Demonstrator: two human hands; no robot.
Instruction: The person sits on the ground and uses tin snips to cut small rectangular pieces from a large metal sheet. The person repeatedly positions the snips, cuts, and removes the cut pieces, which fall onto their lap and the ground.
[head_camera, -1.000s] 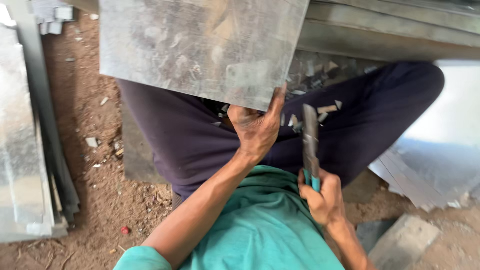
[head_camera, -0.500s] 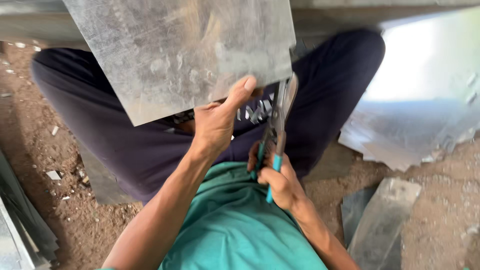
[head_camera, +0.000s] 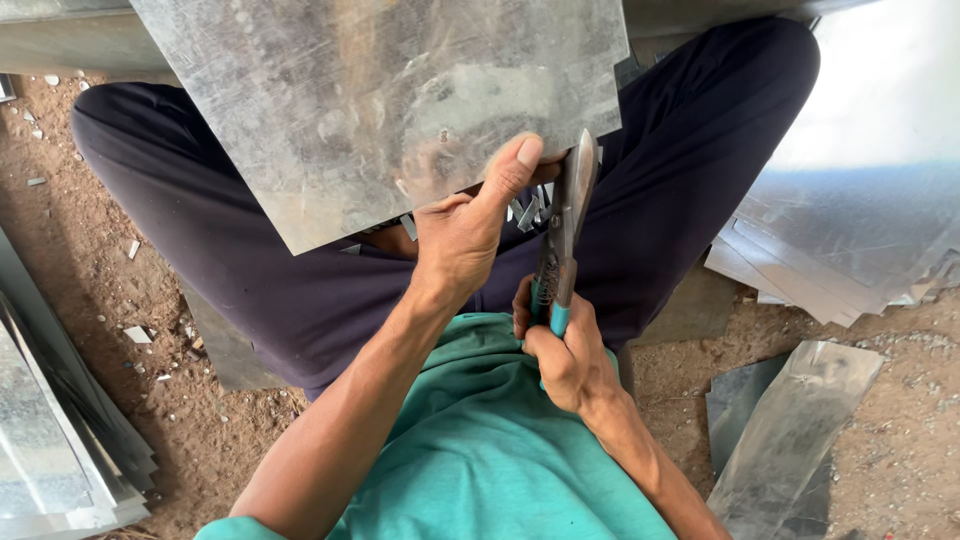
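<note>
While gripped: metal sheet (head_camera: 380, 100) above snips (head_camera: 563, 225)

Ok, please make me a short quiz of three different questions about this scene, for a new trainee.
1. True or false: the left hand grips the near edge of the metal sheet.
2. What does the right hand hold? A) hammer B) tin snips C) brush
3. Fill in: metal offcuts lie on the person's ____, between the legs.

Key: 1 true; 2 B; 3 lap.
</note>
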